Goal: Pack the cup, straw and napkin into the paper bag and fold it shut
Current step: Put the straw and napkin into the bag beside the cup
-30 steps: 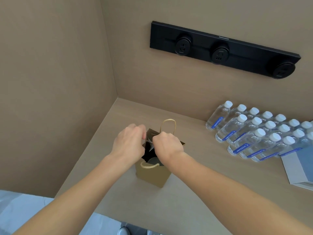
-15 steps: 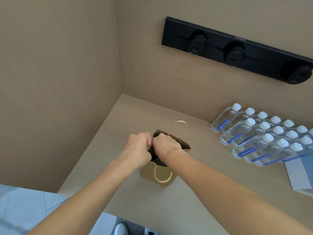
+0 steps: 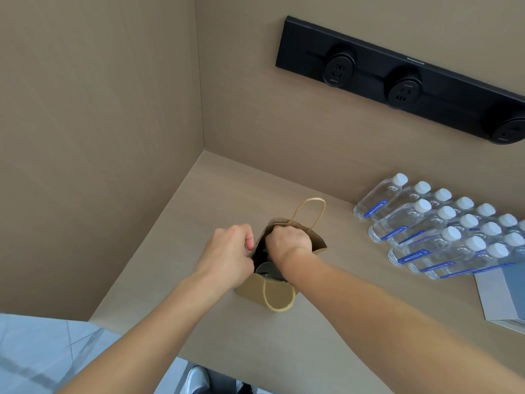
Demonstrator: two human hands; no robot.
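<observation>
Since a second ago, right hand has sunk fisted into the bag — what it grips is hidden. Left hand pinches the bag's 9 o'clock rim. A dark lid shows inside. Bottles stand at 3 o'clock on the counter.
</observation>
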